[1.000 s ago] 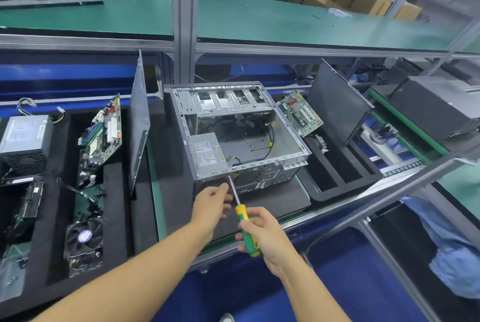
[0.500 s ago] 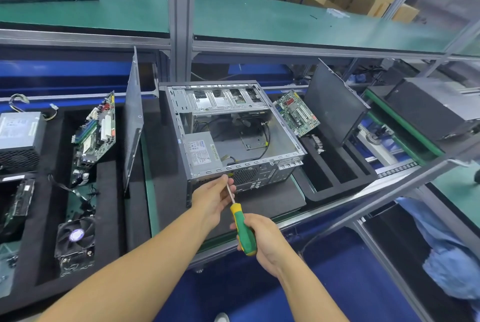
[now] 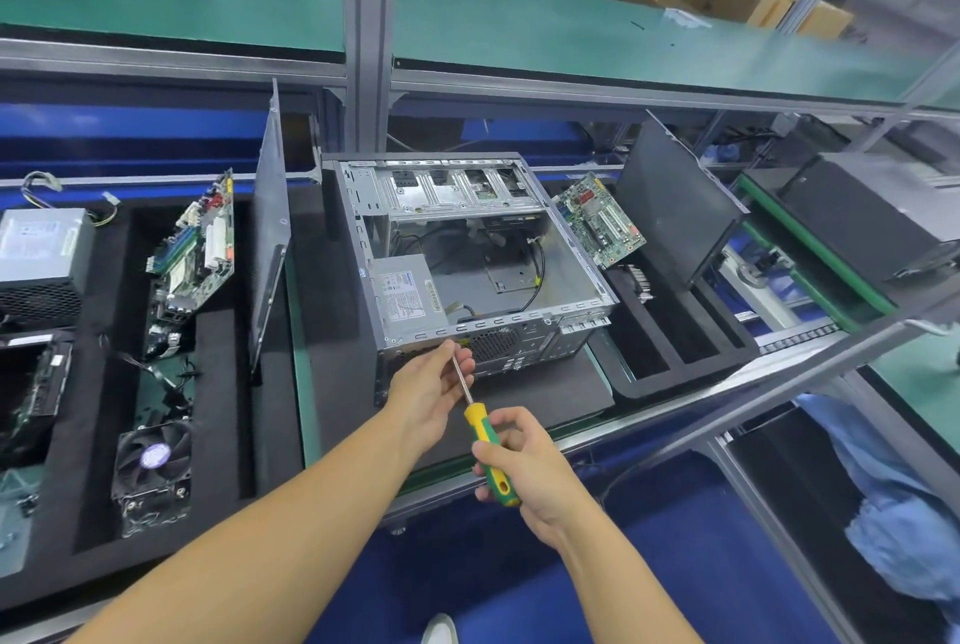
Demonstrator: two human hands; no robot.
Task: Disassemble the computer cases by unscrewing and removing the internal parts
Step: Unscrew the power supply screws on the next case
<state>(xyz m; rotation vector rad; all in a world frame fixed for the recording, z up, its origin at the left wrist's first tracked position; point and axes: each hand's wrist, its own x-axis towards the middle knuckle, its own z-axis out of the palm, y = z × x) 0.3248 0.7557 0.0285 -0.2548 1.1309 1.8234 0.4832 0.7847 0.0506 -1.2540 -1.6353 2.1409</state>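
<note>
- The computer case (image 3: 498,320) lay centred on the desk (image 3: 298,342), open side upward: grey steel, power supply (image 3: 405,290) in its near-left corner.
- Fingers of the right hand (image 3: 524,466) gripped the screwdriver (image 3: 477,419) handle; those of the left hand (image 3: 431,394) pinched its shaft.

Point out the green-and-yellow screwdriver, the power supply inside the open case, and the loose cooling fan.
Yellow-and-green-handled screwdriver (image 3: 478,422): head view, on its upper handle.
Grey metal power supply box (image 3: 402,292): head view, on its labelled top.
Black square cooling fan (image 3: 154,456): head view, on its hub sticker.
</note>
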